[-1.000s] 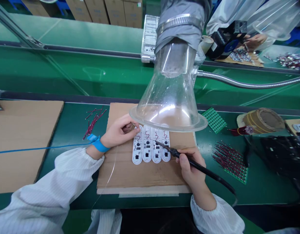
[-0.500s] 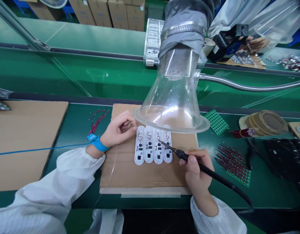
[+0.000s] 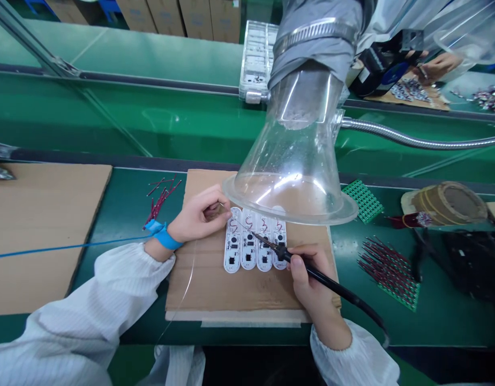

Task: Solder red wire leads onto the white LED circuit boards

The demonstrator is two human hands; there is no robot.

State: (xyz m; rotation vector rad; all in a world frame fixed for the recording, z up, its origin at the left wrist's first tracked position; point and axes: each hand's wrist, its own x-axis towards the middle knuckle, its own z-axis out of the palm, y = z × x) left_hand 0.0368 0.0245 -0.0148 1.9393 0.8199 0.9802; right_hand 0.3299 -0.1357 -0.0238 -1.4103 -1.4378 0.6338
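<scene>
Several white oblong circuit boards lie side by side on a cardboard sheet, with short red wires near their upper ends. My right hand is closed around a soldering iron; its tip points left and meets the boards near the second one. My left hand, wearing a blue wrist strap, pinches a thin solder wire at the upper left of the boards. The wire's free end reaches toward the iron's tip. Whether the tip touches a board I cannot tell.
A clear fume hood hangs low over the boards' upper ends. Red wires lie at left. On the right are a green grid board, a wire-covered grid and a cardboard-coloured roll. Another person's hand works beyond.
My right hand has moved left with the soldering iron, shifting its tip from the third board toward the second. My left hand has edged slightly right with the solder wire.
</scene>
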